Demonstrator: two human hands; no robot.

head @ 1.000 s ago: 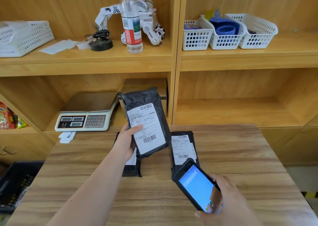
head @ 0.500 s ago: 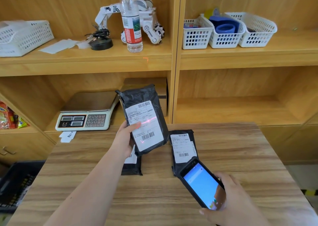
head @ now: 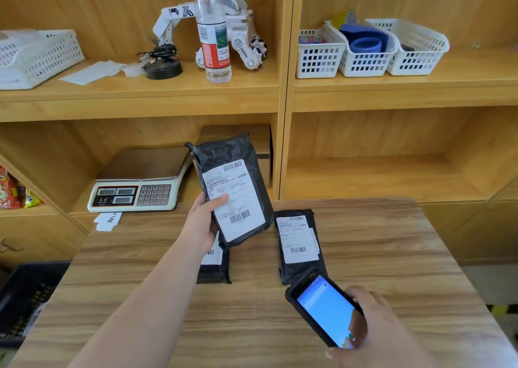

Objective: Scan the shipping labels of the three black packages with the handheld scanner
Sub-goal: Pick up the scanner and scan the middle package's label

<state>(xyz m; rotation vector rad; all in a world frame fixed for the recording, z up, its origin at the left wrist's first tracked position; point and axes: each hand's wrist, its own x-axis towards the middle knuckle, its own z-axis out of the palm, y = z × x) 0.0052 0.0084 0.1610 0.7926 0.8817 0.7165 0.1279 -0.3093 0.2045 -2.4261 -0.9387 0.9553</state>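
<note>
Currently logged: left hand [head: 200, 223] clamped on raised package [head: 232, 188] at frame centre, label facing me. Right hand [head: 375, 325] wrapped round handheld scanner [head: 326, 310], lower right. Two packages flat on table [head: 378, 269]: one [head: 300, 241] centre-right, one [head: 214, 266] under my wrist. I'd aim the scanner squarely at the lower barcode [head: 239, 216], keeping the label flat.

Left hand [head: 202, 222] raised, gripping; right hand [head: 375, 328] low, clasped.

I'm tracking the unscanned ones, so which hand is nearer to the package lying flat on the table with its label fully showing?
Right. The right hand holds the scanner just below that package; the left hand is further left, holding another package up.
</note>
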